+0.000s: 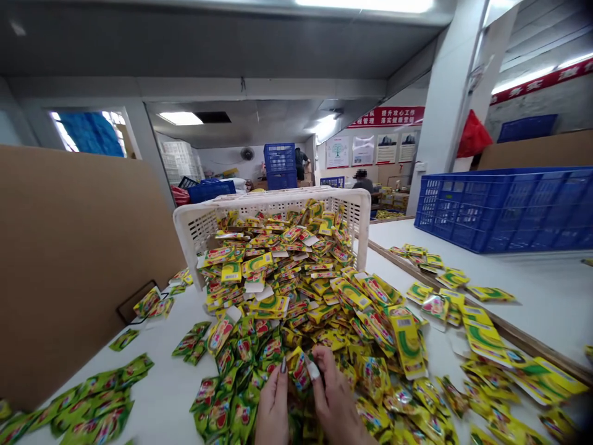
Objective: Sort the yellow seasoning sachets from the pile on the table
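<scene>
A big heap of small yellow-and-green sachets (296, 290) spills from a tipped white plastic crate (273, 213) onto the white table (157, 395). At the bottom centre my left hand (273, 405) and my right hand (336, 402) meet over the near edge of the heap. Both have their fingers curled around a small bunch of sachets (299, 371) held between them, thumbs on top.
A brown cardboard wall (69, 259) stands at the left. Rows of sachets (92, 402) lie at the lower left. A wooden strip (509, 330) divides off the right table, which carries a blue crate (504, 207). People work far behind, near stacked blue crates (280, 165).
</scene>
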The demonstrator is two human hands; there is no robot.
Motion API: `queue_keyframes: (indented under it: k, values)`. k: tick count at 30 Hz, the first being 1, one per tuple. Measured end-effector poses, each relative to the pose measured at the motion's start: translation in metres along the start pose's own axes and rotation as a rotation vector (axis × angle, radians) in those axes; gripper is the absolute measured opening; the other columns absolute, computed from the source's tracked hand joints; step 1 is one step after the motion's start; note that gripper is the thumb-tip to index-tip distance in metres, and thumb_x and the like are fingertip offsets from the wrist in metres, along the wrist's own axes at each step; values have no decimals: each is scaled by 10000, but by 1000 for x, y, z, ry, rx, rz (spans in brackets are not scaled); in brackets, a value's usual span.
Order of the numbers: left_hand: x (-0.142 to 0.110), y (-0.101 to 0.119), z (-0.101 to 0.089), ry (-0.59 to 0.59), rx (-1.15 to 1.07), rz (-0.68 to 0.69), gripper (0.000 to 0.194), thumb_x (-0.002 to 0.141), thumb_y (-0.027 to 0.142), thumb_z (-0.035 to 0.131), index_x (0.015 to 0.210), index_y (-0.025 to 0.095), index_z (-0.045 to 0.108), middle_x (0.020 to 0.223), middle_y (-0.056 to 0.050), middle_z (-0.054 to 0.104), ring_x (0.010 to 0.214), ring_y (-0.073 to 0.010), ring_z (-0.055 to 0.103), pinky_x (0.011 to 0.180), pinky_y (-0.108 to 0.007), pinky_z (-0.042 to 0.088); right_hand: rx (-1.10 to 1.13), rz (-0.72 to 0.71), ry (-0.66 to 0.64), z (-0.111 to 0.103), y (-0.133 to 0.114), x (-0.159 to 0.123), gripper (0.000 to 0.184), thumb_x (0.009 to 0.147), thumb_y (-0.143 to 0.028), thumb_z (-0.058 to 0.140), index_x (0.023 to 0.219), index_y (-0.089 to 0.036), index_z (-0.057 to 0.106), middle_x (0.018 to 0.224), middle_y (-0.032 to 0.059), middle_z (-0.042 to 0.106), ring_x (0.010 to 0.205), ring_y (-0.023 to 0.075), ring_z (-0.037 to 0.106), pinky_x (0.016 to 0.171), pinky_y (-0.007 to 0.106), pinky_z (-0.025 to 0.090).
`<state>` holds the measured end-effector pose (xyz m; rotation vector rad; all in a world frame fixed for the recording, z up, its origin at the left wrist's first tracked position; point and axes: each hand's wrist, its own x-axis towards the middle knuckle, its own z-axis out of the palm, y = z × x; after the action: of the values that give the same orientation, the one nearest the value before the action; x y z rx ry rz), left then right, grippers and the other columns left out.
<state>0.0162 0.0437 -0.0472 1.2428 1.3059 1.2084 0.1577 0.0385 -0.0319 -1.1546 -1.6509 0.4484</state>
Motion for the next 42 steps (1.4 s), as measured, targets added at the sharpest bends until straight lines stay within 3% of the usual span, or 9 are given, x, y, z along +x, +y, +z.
queue_keyframes:
  k: [7, 12, 18, 22, 27, 32, 35, 38, 42]
  values:
    - [-10, 8, 8, 82, 11, -69, 543, 776, 552, 419, 1118, 146, 530, 1256, -108, 496, 1254, -292, 307, 1062, -432, 228, -133, -149, -1, 4, -2, -3, 213, 870, -180, 261, 1047, -201, 378, 808, 76, 666, 639, 186, 646, 540, 257, 473]
    - [-12, 6, 17, -82, -168, 67, 604, 720, 596, 520, 1098, 126, 505, 1184, -143, 548, 1145, -284, 455, 1004, -372, 343, -329, -154, -12, 7, -2, -1, 261, 896, -244, 238, 1045, -132, 422, 639, 82, 669, 525, 213, 643, 451, 267, 429]
    - [-14, 8, 22, 79, -121, 86, 587, 725, 656, 439, 1034, 159, 475, 1111, -127, 572, 1118, -268, 463, 967, -370, 349, -450, 63, -122, -1, -12, 3, 425, 871, -399, 312, 1161, -93, 361, 720, 124, 665, 629, 272, 646, 528, 309, 426]
    - [-18, 9, 25, 190, 26, 186, 487, 785, 638, 316, 946, 194, 437, 893, -78, 609, 855, -236, 569, 774, -330, 424, -38, 163, -243, -5, -20, 5, 365, 857, -423, 352, 1115, -169, 392, 731, 45, 598, 696, 201, 587, 621, 284, 421]
    - [-13, 8, 18, 107, 268, 184, 601, 807, 633, 138, 1089, 161, 382, 642, -46, 598, 526, -226, 549, 568, -332, 393, 713, 303, -348, -3, -18, 10, 299, 714, -435, 613, 813, -193, 466, 667, -41, 512, 633, 109, 499, 563, 194, 379]
    - [-5, 22, 17, -63, 451, 345, 593, 863, 502, 91, 1279, 107, 244, 653, -58, 603, 492, -202, 533, 519, -299, 354, 839, 426, -463, -10, -6, 16, 449, 632, -486, 669, 899, -201, 448, 634, -47, 542, 487, 88, 485, 450, 189, 372]
    - [12, 41, 15, -174, 630, 469, 551, 885, 407, 82, 1319, 81, 172, 631, -47, 594, 542, -201, 545, 535, -282, 374, 817, 444, -352, -15, -3, 21, 463, 619, -536, 647, 852, -182, 462, 649, -34, 534, 437, 99, 505, 405, 214, 404]
    - [52, 62, 3, -169, 972, 563, 453, 884, 274, 147, 1300, 149, 275, 891, -86, 621, 832, -200, 580, 724, -275, 428, 801, 431, -225, -21, 1, 27, 429, 651, -537, 609, 822, -175, 456, 597, -52, 492, 380, 102, 498, 350, 221, 407]
    - [115, 75, -17, -192, 1178, 630, 619, 644, 126, 482, 1255, 99, 387, 1244, -168, 450, 1210, -314, 315, 1020, -434, 208, 727, 418, -176, -26, 13, 31, 344, 681, -467, 601, 800, -174, 467, 572, -56, 480, 406, 102, 505, 331, 204, 419]
